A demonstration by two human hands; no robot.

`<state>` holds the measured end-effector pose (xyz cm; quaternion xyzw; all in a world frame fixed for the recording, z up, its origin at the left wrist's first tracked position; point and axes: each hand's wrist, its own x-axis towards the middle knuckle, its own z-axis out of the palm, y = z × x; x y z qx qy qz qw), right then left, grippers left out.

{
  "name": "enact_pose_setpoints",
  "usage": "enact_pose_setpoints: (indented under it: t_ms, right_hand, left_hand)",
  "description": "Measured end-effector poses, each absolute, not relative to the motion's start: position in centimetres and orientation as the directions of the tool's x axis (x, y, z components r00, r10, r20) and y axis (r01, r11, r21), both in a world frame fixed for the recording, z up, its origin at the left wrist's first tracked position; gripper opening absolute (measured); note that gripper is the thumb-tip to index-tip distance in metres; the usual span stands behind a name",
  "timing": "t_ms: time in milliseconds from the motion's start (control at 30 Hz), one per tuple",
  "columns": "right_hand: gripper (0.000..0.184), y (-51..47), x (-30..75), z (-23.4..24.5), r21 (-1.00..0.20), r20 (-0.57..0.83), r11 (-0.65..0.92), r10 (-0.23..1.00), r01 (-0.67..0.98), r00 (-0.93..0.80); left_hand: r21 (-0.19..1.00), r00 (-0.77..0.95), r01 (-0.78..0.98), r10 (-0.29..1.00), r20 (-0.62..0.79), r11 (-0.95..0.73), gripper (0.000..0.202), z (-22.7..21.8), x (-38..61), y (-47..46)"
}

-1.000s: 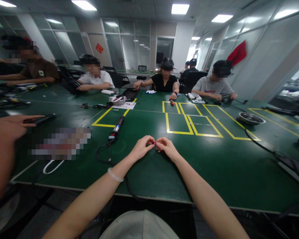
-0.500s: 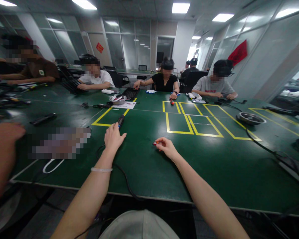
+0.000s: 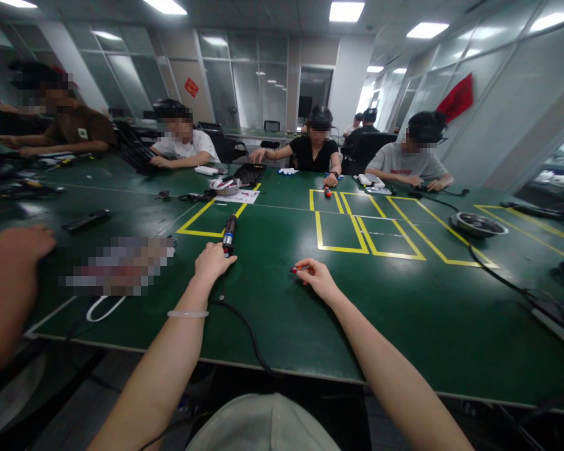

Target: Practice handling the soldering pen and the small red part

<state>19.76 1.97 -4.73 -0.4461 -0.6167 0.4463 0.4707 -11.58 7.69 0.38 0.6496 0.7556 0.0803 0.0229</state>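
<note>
My left hand is closed round the near end of a dark corded tool that lies on the green table; a pale bangle sits on that wrist. The tool's black cable runs back toward me over the table edge. My right hand rests on the table to the right and pinches a small red piece between its fingertips. The two hands are a hand's width or more apart.
Yellow tape rectangles mark the table ahead. A metal bowl with cables sits at the right. A bowl of small parts and a paper lie farther off. Several people sit along the far side; another person's arm is at my left.
My hands, together on the red piece a second ago, parted. The left hand reached forward-left and closed on the corded tool. The right hand stayed put with the red piece.
</note>
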Motion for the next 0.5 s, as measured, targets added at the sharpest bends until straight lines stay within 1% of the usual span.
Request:
enact_pose_setpoints:
  t_ms: [133, 233, 367, 500]
  right_hand:
    - [0.029, 1.9, 19.6, -4.5, -0.961, 0.239, 0.253, 0.963, 0.11, -0.128]
    - [0.025, 1.9, 19.5, -4.5, -0.951, 0.259, 0.276, 0.957, 0.138, -0.132]
    - [0.017, 1.6, 19.3, -4.3, -0.916, 0.3, 0.333, 0.939, 0.224, -0.17]
    - [0.01, 1.3, 19.2, -4.0, -0.844, 0.368, 0.419, 0.907, 0.335, -0.206]
  left_hand:
    - [0.135, -0.098, 0.987, 0.99, 0.1, 0.085, 0.053, 0.6, -9.4, 6.6]
    - [0.153, -0.02, 0.988, 0.995, 0.095, 0.005, 0.052, 0.8, -7.2, 5.6]
    - [0.18, 0.11, 0.975, 0.988, 0.107, -0.128, 0.053, 0.8, -4.1, 4.2]
    - [0.194, 0.244, 0.944, 0.96, 0.135, -0.267, 0.051, 0.5, -1.4, 2.6]
